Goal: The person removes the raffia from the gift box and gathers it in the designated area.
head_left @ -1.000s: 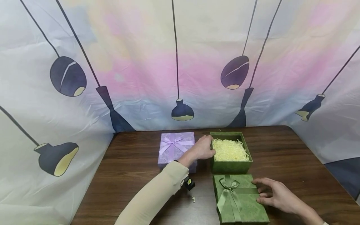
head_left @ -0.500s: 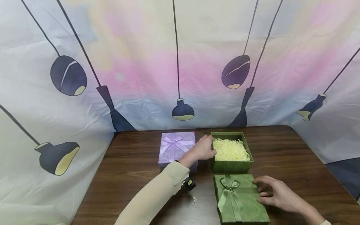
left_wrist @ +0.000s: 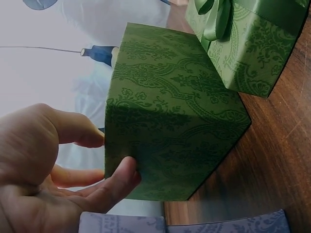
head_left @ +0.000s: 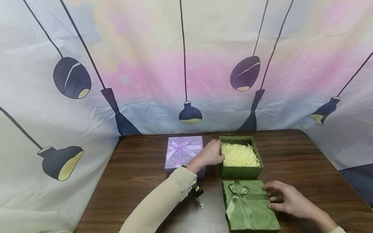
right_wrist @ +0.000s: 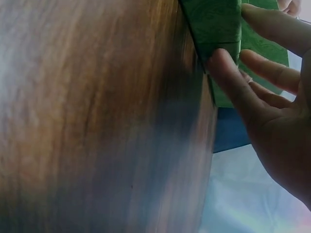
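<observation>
In the head view an open green patterned box (head_left: 242, 173) is filled with pale yellow shredded paper (head_left: 240, 155). At its left wall is my left hand (head_left: 211, 153), pinching the rim; in the left wrist view one fingertip presses the outer face of the box (left_wrist: 165, 111) while other fingers meet the edge. In front of the box lies a green lid (head_left: 256, 213) with a satin bow (head_left: 238, 192). My right hand (head_left: 291, 200) grips the lid's right edge with bent fingers, thumb nearer me. The right wrist view shows thumb and fingertips against the lid (right_wrist: 214, 22).
A lilac box (head_left: 172, 166) with a ribbon bow stands left of the green one, partly behind my left wrist. A small paper scrap (head_left: 201, 205) lies on the dark wooden table (head_left: 131, 194). Behind the table hangs a cloth (head_left: 145, 81) printed with lamps.
</observation>
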Available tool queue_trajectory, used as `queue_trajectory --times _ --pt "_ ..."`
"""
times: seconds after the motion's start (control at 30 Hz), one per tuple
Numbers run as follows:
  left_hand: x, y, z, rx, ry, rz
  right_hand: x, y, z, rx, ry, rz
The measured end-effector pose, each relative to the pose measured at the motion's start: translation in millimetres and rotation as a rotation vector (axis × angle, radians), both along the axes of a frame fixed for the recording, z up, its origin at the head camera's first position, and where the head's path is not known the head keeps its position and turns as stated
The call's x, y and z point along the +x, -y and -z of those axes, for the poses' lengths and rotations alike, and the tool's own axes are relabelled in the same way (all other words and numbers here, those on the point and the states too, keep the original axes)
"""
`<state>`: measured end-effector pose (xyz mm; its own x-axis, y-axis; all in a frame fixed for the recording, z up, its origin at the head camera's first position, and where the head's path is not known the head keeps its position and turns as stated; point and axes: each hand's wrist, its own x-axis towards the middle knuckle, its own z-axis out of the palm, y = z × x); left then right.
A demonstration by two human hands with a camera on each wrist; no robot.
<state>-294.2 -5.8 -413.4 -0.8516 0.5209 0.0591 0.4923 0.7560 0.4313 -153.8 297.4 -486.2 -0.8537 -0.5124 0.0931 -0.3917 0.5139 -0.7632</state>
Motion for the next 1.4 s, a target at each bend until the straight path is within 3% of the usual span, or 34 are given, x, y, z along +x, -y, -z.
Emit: queue_trajectory --times 0.4,0.7,1.07,1.27,1.4 --pt "-1.5 2.1 0.5 0.015 0.005 0.007 -6.7 4.9 -9.5 0.045 -0.178 0.074" --pt "-1.2 2.8 -0.3 0.023 -0.006 0.011 -17.6 6.9 -21.7 0.034 -0.385 0.139" --pt "-1.5 3.7 0.2 0.025 -0.02 0.014 -36.2 9.6 -39.4 0.07 -0.47 0.191" --pt "-2.1 4.2 1.7 0.028 -0.015 0.017 -45.3 13.8 -44.5 0.05 -0.424 0.192" --pt "-1.7 3.6 1.6 0.025 -0.015 0.012 -51.3 17.2 -47.2 0.085 -0.457 0.21"
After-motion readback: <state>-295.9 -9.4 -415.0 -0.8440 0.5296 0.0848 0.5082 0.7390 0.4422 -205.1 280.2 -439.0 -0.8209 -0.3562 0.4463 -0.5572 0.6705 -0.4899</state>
